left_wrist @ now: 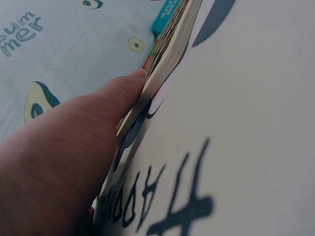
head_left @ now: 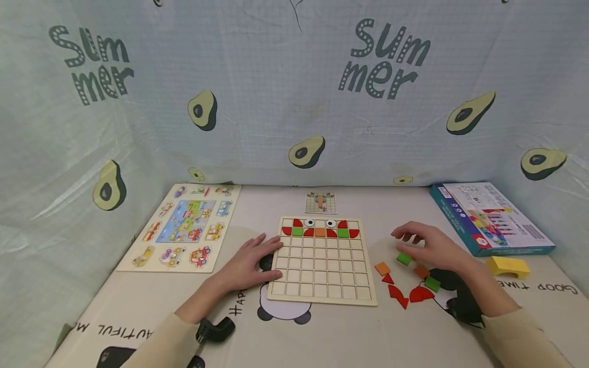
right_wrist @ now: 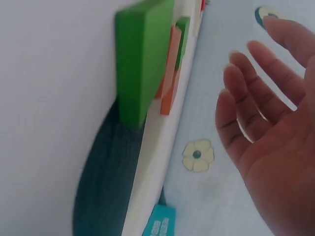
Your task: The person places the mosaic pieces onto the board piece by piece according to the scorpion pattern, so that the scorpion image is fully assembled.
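Observation:
A wooden grid board [head_left: 320, 266] lies in the middle of the head view. Its top rows hold red pieces, green and orange squares and two round eye pieces [head_left: 310, 223]. My left hand [head_left: 244, 266] rests at the board's left edge, thumb and fingertips touching the rim; the left wrist view shows the thumb [left_wrist: 129, 91] along it. My right hand [head_left: 430, 245] hovers over loose pieces with its fingers loosely bent and nothing between them. Beneath and beside it lie a green square [head_left: 404, 258], another green square [head_left: 432, 283], an orange square [head_left: 382, 268] and several red pieces [head_left: 421, 294].
A small pattern card [head_left: 320, 202] lies behind the board. To the left is a wooden vehicle puzzle [head_left: 184, 225]. A flat box [head_left: 492, 217] and a yellow arched block [head_left: 507, 267] sit at right. A black object [head_left: 216, 329] shows by the left forearm.

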Tool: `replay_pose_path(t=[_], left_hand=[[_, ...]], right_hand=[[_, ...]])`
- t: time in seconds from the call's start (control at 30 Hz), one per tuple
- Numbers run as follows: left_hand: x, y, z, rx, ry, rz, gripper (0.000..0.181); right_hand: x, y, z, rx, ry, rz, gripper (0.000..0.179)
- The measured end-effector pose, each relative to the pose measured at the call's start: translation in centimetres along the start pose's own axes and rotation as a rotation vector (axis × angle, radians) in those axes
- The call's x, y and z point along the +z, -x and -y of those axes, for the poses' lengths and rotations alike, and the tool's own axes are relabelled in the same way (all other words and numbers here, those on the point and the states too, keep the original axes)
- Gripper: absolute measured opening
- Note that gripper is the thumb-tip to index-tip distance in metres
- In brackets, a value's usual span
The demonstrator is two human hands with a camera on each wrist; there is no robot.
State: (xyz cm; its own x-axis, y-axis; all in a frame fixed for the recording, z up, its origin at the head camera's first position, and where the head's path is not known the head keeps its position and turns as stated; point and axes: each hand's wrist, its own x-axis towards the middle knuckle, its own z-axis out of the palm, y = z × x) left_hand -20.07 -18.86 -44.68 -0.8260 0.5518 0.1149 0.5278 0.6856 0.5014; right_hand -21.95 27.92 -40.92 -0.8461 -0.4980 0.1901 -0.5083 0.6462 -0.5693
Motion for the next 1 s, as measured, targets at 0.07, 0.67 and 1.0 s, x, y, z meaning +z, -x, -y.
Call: replay_pose_path(t=[0.07,0.67,1.0], left_hand=[[0.0,0.0,0.0,0.001,0.000,0.002,0.071],[-0.1,0.0,0.0,-0.001,-0.001,0.008,0.072],[-0.1,0.0,0.0,0.000,0.000,0.010,0.071]], right_hand=[[-0.3,0.4,-0.3,0.007,0.018,-0.003,0.029],[-0.8,1.6,-1.2,0.133,0.038,0.131,0.033],[-0.2,1.4,-1.2,0.156,0.112,0.144,0.028]])
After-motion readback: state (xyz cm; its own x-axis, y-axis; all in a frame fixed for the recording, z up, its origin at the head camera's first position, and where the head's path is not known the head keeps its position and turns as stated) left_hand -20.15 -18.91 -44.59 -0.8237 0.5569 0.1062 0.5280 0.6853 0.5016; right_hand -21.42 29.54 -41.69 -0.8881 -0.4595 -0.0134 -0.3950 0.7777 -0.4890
